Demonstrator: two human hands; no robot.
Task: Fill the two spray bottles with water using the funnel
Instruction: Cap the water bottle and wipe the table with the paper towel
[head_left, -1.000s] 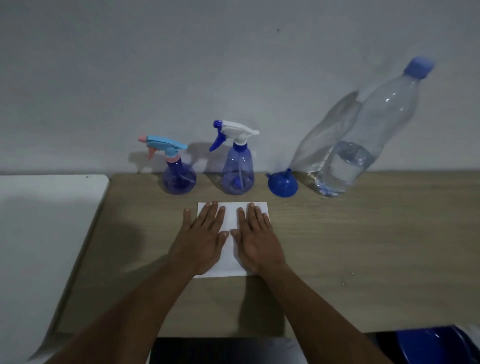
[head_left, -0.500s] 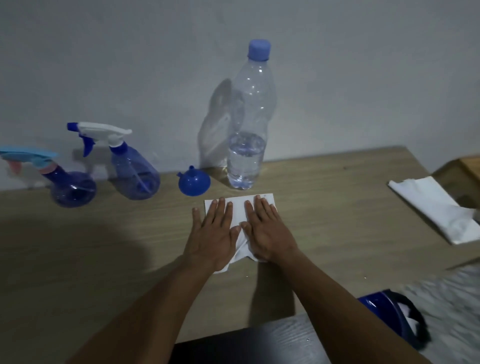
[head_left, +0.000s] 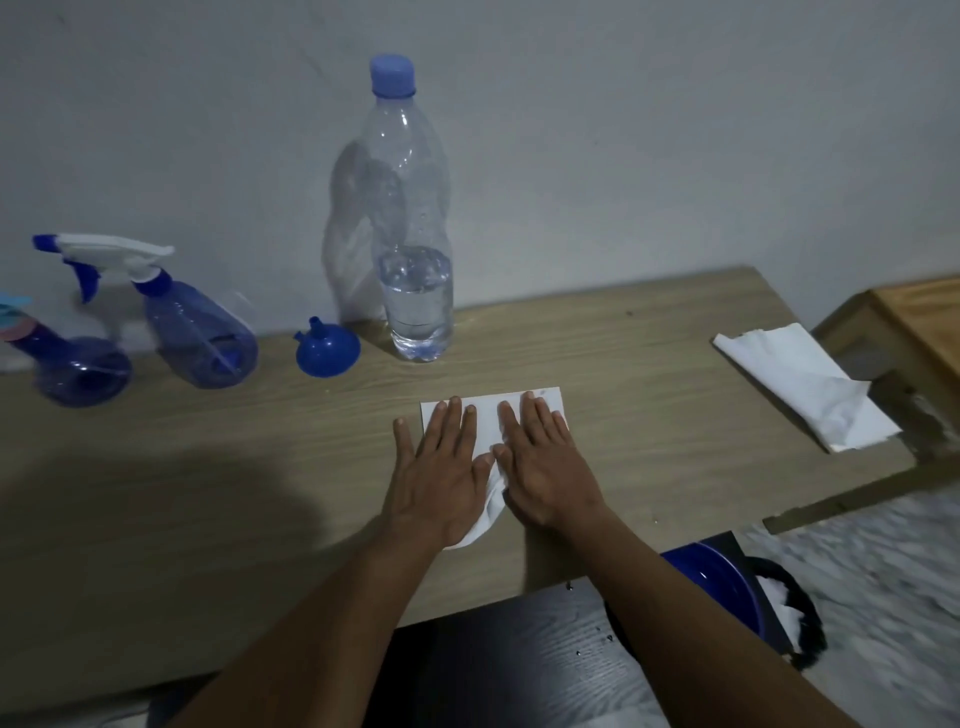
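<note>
hands flat on sheet, filling not begun

near, centre frame: left hand (head_left: 441, 467) and right hand (head_left: 545, 462), side by side, fingers straight, pressing a thin white sheet (head_left: 488, 415). the sheet's near corner has crumpled since a second ago. hands otherwise unmoved, so nothing is taken up yet.
mid, left: glossy blue funnel (head_left: 327, 353), mouth down; translucent blue white-head sprayer (head_left: 202, 338) and pink-collar sprayer (head_left: 78, 369), heads on.
far: clear plastic bottle (head_left: 413, 234), capped, water low.

The funnel (head_left: 327, 352) sits just left of the water bottle (head_left: 415, 296), the near spray bottle (head_left: 200, 338) farther left, the far spray bottle (head_left: 78, 371) farthest. Before the water bottle, a sheet (head_left: 487, 423) lies under your left hand (head_left: 441, 470) and right hand (head_left: 545, 467).
</note>
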